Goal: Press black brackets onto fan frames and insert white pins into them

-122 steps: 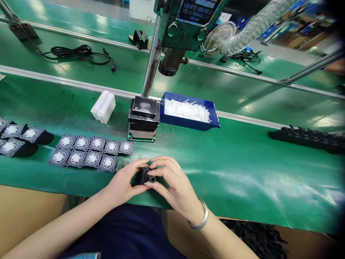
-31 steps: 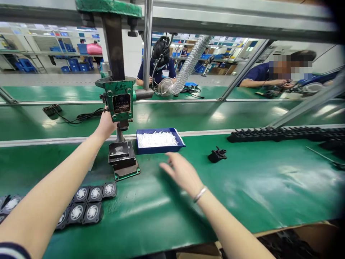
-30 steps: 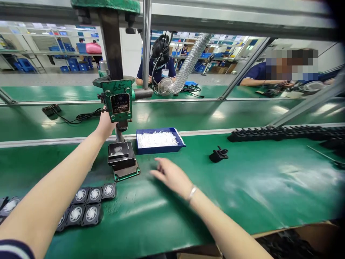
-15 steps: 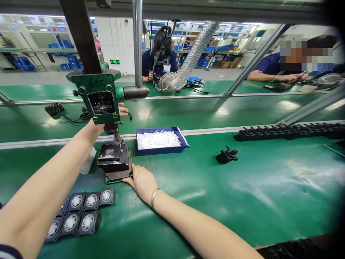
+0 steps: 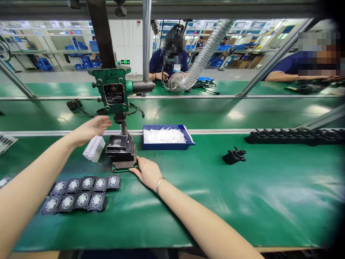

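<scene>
A green hand press (image 5: 114,91) stands on the green table (image 5: 215,201), with a black die block (image 5: 120,147) on its base. My left hand (image 5: 90,128) hovers open to the left of the press, fingers stretched out, touching nothing. My right hand (image 5: 147,172) lies on the table against the front right corner of the press base, fingers mostly flat, holding nothing I can see. A small black plastic part (image 5: 234,156) lies alone on the table to the right. Black square pieces with white swirls (image 5: 81,192) lie in two rows at the front left.
A blue tray (image 5: 167,143) of thin white pieces sits right of the press. A white block (image 5: 94,148) is left of it. A long black strip of parts (image 5: 296,136) runs at the right. Other people work across the far belts.
My left hand has come off the back of the press and now hovers open to its left. The right hand stays at the press base. The view shifted a little.
</scene>
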Demonstrator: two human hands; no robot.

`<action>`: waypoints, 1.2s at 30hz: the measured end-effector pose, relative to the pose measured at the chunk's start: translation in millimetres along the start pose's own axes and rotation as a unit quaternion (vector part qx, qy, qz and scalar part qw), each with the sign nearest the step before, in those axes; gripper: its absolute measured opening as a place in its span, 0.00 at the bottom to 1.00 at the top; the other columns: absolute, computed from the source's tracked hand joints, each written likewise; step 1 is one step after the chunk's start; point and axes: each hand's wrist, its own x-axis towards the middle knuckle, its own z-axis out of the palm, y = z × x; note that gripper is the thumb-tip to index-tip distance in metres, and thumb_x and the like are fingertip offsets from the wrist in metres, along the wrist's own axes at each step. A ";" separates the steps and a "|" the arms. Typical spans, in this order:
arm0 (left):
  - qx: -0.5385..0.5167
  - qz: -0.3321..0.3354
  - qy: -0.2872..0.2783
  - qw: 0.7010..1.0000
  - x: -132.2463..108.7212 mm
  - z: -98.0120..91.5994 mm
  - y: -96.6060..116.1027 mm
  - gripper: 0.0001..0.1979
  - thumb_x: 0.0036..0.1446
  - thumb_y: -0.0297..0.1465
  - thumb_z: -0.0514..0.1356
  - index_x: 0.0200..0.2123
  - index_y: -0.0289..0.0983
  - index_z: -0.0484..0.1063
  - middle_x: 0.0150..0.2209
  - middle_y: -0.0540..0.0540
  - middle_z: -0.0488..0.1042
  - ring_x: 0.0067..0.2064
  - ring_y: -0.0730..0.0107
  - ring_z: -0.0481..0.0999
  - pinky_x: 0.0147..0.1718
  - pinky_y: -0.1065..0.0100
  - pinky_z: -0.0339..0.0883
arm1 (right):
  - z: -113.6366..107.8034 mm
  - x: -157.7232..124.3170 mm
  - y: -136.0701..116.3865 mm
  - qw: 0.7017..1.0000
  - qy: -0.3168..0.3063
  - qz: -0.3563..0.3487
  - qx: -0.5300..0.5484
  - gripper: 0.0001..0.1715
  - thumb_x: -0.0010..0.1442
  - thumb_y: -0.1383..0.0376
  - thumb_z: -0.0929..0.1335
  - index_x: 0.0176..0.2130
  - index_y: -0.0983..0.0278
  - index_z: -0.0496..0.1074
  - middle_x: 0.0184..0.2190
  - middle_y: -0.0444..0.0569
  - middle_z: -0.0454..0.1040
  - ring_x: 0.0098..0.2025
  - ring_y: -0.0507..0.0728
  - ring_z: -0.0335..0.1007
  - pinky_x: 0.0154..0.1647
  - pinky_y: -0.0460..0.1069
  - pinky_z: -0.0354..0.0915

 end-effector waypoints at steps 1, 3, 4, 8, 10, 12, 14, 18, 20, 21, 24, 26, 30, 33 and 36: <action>0.018 -0.024 -0.048 0.998 -14.0 -2.4 -7.3 0.31 0.40 0.27 0.66 0.52 0.38 0.68 0.55 0.36 0.73 0.57 0.48 0.73 0.56 0.50 0.68 | 0.2 0.0 0.6 1.000 -0.001 -0.006 0.001 0.29 0.68 0.50 0.64 0.55 0.72 0.66 0.43 0.57 0.75 0.46 0.61 0.73 0.48 0.52 0.70; 0.062 -0.043 -0.138 0.988 -35.8 1.0 -21.1 0.38 0.40 0.28 0.67 0.57 0.40 0.63 0.58 0.36 0.70 0.59 0.49 0.71 0.57 0.50 0.67 | 1.1 0.2 0.1 1.000 -0.001 -0.007 -0.001 0.29 0.69 0.52 0.64 0.55 0.74 0.66 0.42 0.58 0.74 0.46 0.62 0.73 0.48 0.52 0.70; 0.095 -0.040 -0.153 0.983 -42.9 6.0 -27.1 0.40 0.40 0.29 0.69 0.59 0.39 0.61 0.58 0.35 0.70 0.59 0.49 0.71 0.57 0.49 0.67 | 1.7 0.2 -0.9 1.000 -0.002 -0.004 -0.003 0.30 0.69 0.52 0.64 0.55 0.75 0.65 0.42 0.59 0.74 0.46 0.62 0.73 0.48 0.53 0.70; 0.182 -0.037 -0.103 0.977 -51.3 29.3 -41.3 0.42 0.40 0.37 0.72 0.57 0.36 0.58 0.54 0.35 0.73 0.55 0.49 0.74 0.56 0.49 0.67 | 3.5 -0.4 -6.3 1.000 -0.004 0.006 -0.014 0.33 0.68 0.51 0.64 0.57 0.76 0.64 0.43 0.60 0.74 0.47 0.62 0.73 0.49 0.54 0.70; 0.183 -0.045 -0.089 0.978 -50.2 35.0 -43.2 0.41 0.41 0.39 0.72 0.57 0.36 0.59 0.54 0.36 0.73 0.55 0.50 0.74 0.57 0.53 0.68 | 3.9 -0.6 -8.0 1.000 -0.006 0.012 -0.015 0.33 0.68 0.50 0.63 0.58 0.75 0.65 0.44 0.59 0.74 0.47 0.62 0.73 0.49 0.53 0.70; 0.190 -0.051 -0.077 0.977 -49.3 37.1 -43.3 0.42 0.40 0.40 0.72 0.57 0.35 0.59 0.55 0.37 0.73 0.56 0.50 0.73 0.57 0.55 0.68 | 3.6 -0.6 -8.5 1.000 -0.008 0.016 -0.014 0.33 0.68 0.50 0.64 0.57 0.75 0.65 0.44 0.59 0.75 0.47 0.62 0.73 0.49 0.53 0.70; 0.195 -0.053 -0.063 0.977 -49.2 38.5 -42.7 0.43 0.39 0.40 0.73 0.57 0.34 0.59 0.55 0.36 0.72 0.57 0.49 0.72 0.58 0.54 0.67 | 2.8 -0.4 -8.1 1.000 -0.010 0.019 -0.011 0.32 0.68 0.50 0.64 0.57 0.74 0.66 0.44 0.58 0.75 0.47 0.62 0.74 0.49 0.53 0.70; 0.197 -0.047 -0.059 0.977 -47.4 41.3 -42.1 0.42 0.40 0.39 0.72 0.57 0.34 0.60 0.56 0.37 0.72 0.57 0.49 0.72 0.58 0.53 0.66 | 1.5 0.1 -6.9 1.000 -0.013 0.018 -0.004 0.33 0.67 0.49 0.64 0.58 0.74 0.65 0.45 0.58 0.75 0.48 0.61 0.74 0.50 0.52 0.70; 0.198 -0.043 -0.068 0.977 -45.8 41.1 -42.2 0.42 0.39 0.39 0.73 0.56 0.34 0.61 0.56 0.37 0.72 0.57 0.49 0.72 0.58 0.54 0.66 | 1.3 0.2 -6.3 1.000 -0.013 0.018 0.000 0.34 0.67 0.49 0.65 0.58 0.73 0.65 0.45 0.57 0.75 0.48 0.61 0.73 0.50 0.52 0.69; 0.199 -0.041 -0.073 0.976 -45.0 40.5 -42.4 0.42 0.40 0.39 0.73 0.57 0.34 0.61 0.56 0.37 0.72 0.57 0.50 0.72 0.58 0.54 0.66 | 1.3 0.3 -6.0 1.000 -0.013 0.019 0.002 0.33 0.67 0.49 0.65 0.58 0.72 0.65 0.44 0.57 0.75 0.48 0.60 0.74 0.50 0.52 0.69; 0.206 -0.040 -0.084 0.974 -43.4 37.6 -43.6 0.42 0.41 0.39 0.72 0.57 0.34 0.60 0.55 0.38 0.73 0.56 0.51 0.73 0.57 0.55 0.66 | 1.5 0.5 -4.8 1.000 -0.013 0.020 0.008 0.32 0.66 0.48 0.65 0.56 0.71 0.66 0.44 0.56 0.75 0.47 0.61 0.74 0.49 0.52 0.70; 0.215 -0.040 -0.086 0.972 -42.7 35.8 -45.1 0.41 0.41 0.39 0.72 0.56 0.34 0.60 0.54 0.39 0.73 0.54 0.52 0.74 0.57 0.56 0.67 | 2.0 0.8 -3.7 1.000 -0.014 0.020 0.010 0.32 0.66 0.48 0.65 0.55 0.71 0.67 0.43 0.56 0.75 0.46 0.61 0.74 0.48 0.53 0.70; 0.230 -0.037 -0.089 0.968 -41.6 34.2 -48.2 0.41 0.41 0.40 0.72 0.56 0.35 0.60 0.54 0.39 0.73 0.54 0.53 0.74 0.56 0.57 0.67 | 3.7 1.7 -1.8 1.000 -0.016 0.019 0.011 0.33 0.66 0.48 0.65 0.55 0.72 0.66 0.43 0.55 0.75 0.45 0.61 0.74 0.48 0.53 0.70; 0.247 -0.040 -0.087 0.964 -41.3 33.9 -48.5 0.41 0.40 0.41 0.72 0.55 0.35 0.61 0.53 0.40 0.74 0.53 0.52 0.74 0.55 0.57 0.68 | 4.4 2.1 -1.2 1.000 -0.019 0.019 0.012 0.33 0.65 0.48 0.65 0.55 0.72 0.66 0.44 0.56 0.75 0.46 0.61 0.74 0.49 0.53 0.70; 0.264 -0.044 -0.081 0.960 -41.8 34.4 -47.4 0.40 0.41 0.43 0.71 0.55 0.35 0.61 0.51 0.41 0.74 0.51 0.52 0.75 0.54 0.56 0.68 | 3.8 2.1 -1.2 0.999 -0.023 0.021 0.014 0.32 0.65 0.48 0.65 0.54 0.71 0.66 0.43 0.55 0.75 0.46 0.61 0.74 0.48 0.53 0.70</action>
